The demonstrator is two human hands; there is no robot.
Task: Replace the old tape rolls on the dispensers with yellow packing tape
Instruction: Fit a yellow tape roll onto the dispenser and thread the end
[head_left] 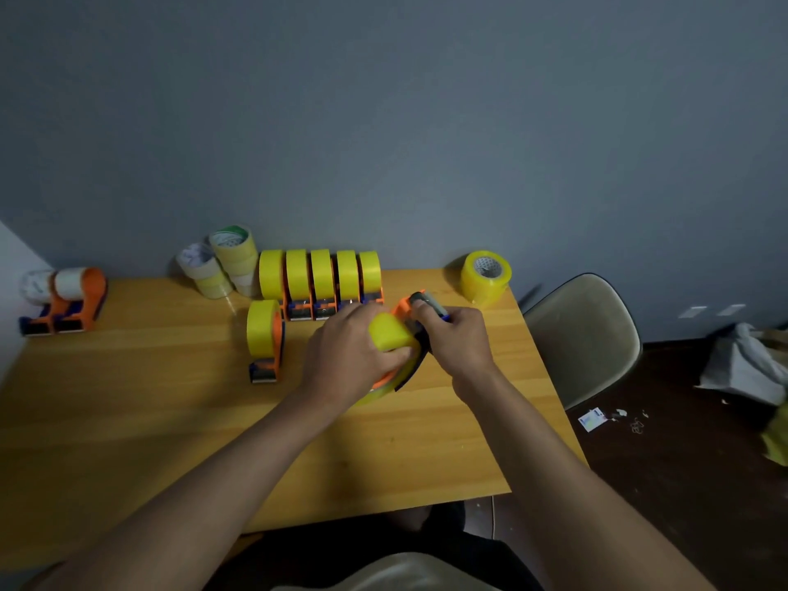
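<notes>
Above the wooden table (128,398), the left hand (347,356) is gripping an orange plastic dispenser (401,311) with a yellow tape roll (390,332); the right hand (458,339) is pinching its front end.

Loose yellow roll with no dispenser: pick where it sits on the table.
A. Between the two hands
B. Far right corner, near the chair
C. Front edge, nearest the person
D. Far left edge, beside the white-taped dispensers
B: the loose yellow roll stands alone at the table's far right corner, just left of the chair, apart from the row of loaded dispensers.
</notes>
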